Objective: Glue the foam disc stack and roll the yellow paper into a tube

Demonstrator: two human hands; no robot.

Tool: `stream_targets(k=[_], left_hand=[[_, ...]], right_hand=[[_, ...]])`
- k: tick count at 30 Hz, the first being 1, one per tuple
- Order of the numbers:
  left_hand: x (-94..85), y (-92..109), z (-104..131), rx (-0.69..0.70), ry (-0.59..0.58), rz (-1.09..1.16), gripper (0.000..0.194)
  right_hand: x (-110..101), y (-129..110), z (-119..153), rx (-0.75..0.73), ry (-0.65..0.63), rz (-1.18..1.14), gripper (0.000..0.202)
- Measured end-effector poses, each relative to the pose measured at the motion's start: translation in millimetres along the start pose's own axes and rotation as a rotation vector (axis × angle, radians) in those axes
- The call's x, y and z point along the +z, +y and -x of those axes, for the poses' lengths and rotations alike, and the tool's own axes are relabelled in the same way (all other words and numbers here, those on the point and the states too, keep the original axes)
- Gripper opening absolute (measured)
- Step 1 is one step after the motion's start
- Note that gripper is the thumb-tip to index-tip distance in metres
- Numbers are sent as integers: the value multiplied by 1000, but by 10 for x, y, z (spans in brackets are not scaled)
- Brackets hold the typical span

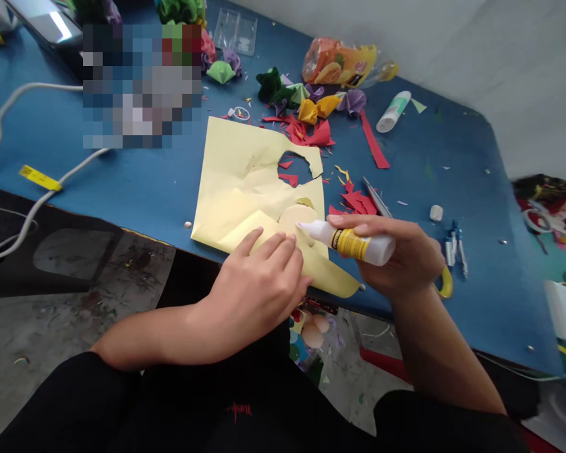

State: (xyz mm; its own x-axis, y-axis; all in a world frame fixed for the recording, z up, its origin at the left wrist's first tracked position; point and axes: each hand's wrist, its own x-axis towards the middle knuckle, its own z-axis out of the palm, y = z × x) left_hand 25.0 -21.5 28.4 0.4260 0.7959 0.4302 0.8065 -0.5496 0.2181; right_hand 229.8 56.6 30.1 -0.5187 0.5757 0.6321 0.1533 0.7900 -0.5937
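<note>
My right hand [396, 251] is closed around a white glue bottle [358, 245] with a yellow label. The bottle lies tilted, its nozzle pointing left over a pale round piece [295, 218] on the yellow paper. My left hand [268, 270] rests on the near edge of the yellow paper [231, 163], fingers spread and pressing on it. That sheet is creased, folded up at the near side, and has a torn round hole at its upper right. Whether the nozzle touches the round piece cannot be told.
Red paper scraps [358, 202] and scissors [376, 196] lie beyond my right hand on the blue table [453, 151]. Farther back are crumpled paper flowers [311, 107], a plastic bottle [339, 63] and a glue stick [393, 112]. White cables cross the left side.
</note>
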Motion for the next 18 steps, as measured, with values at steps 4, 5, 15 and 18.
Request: stream_targets(k=[4, 5, 15, 18], left_hand=[[-11, -1, 5, -7, -5, 9, 30], [-14, -1, 7, -6, -8, 11, 30], [-16, -20, 10, -10, -8, 57, 28], [-22, -15, 55, -14, -43, 71, 34]], right_hand=[[-11, 27, 6, 16, -2, 0, 48], [-18, 42, 11, 11, -11, -11, 47], [-26, 90, 12, -11, -14, 19, 46], [-36, 93, -35, 10, 168, -59, 40]])
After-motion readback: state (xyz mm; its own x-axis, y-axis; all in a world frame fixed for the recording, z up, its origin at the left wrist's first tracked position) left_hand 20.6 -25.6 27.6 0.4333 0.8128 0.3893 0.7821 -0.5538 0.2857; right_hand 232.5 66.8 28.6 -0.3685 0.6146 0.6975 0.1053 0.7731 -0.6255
